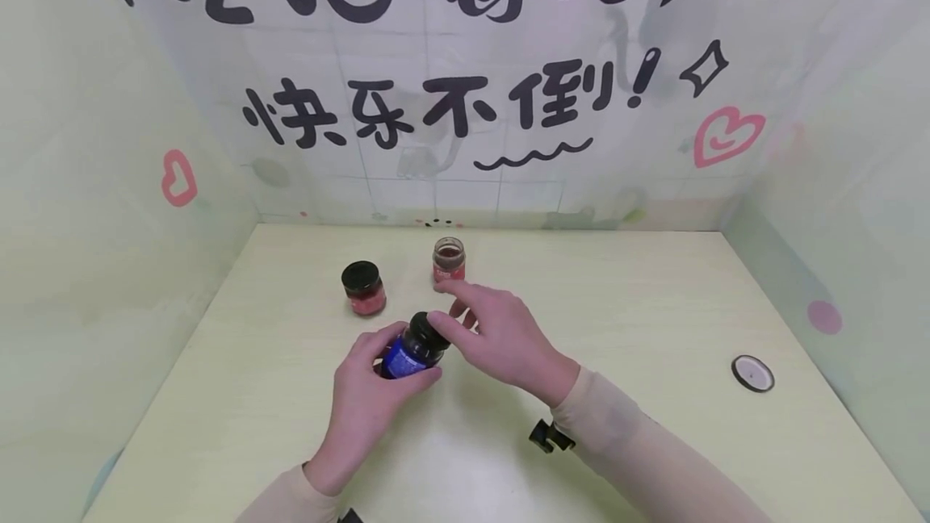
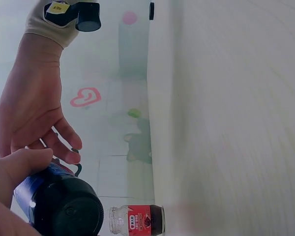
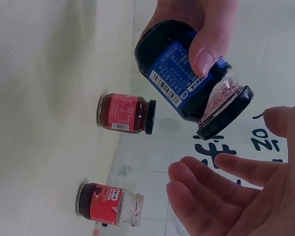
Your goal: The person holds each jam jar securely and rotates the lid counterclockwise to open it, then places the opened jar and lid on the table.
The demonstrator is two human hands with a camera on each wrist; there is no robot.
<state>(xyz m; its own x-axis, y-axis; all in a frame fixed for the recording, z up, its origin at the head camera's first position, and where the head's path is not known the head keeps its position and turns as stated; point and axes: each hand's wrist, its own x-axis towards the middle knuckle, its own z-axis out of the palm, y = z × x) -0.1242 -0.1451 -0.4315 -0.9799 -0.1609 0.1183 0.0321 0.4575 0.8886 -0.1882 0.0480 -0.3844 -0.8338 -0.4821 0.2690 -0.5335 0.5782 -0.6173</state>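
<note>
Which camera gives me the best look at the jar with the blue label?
The right wrist view: the jar is large there, with its label, barcode and lid visible. The head view shows it small, partly covered by the left hand; the left wrist view shows mostly its dark base.

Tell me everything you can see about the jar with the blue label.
The jar looks like glass, with dark contents, a clear neck smeared reddish inside, and a black lid in place. Its blue label carries pale print and a barcode. It is tilted, lid end toward the right hand, held above the tabletop by the left hand. The right hand's fingers are near the lid, not gripping it.
</note>
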